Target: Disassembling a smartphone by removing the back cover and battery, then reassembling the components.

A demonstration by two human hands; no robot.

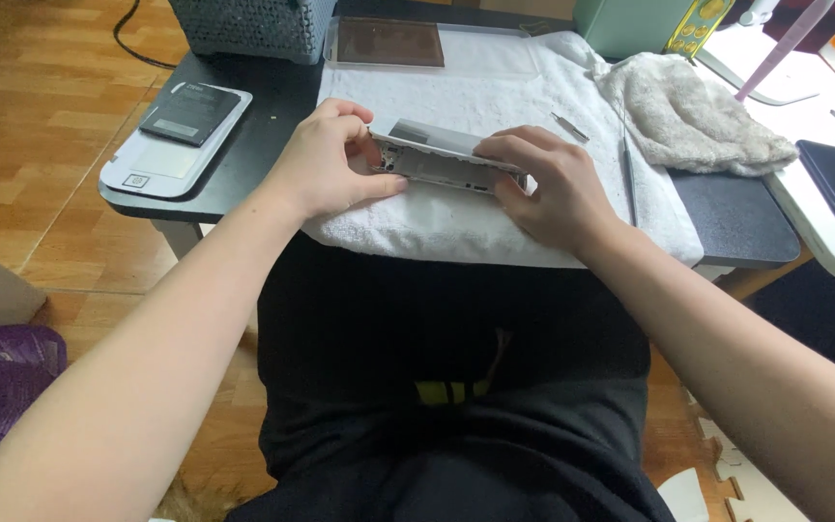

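Both hands grip an opened phone (442,159) tilted on edge over a white towel (456,87) spread on the dark desk (263,116). From the head camera, the left hand (326,159) pinches the phone's left end, thumb pressed against the exposed inner frame, while the right hand (543,179) clasps the right end with its fingers curled over the top edge. To do this well, the grip should stay even at both ends and low over the towel. A pair of tweezers (569,127) and a thin tool (627,179) lie just right of the hands. A battery (190,114) rests on a white cover (161,159) to the left, and a crumpled cloth (693,111) lies to the right.
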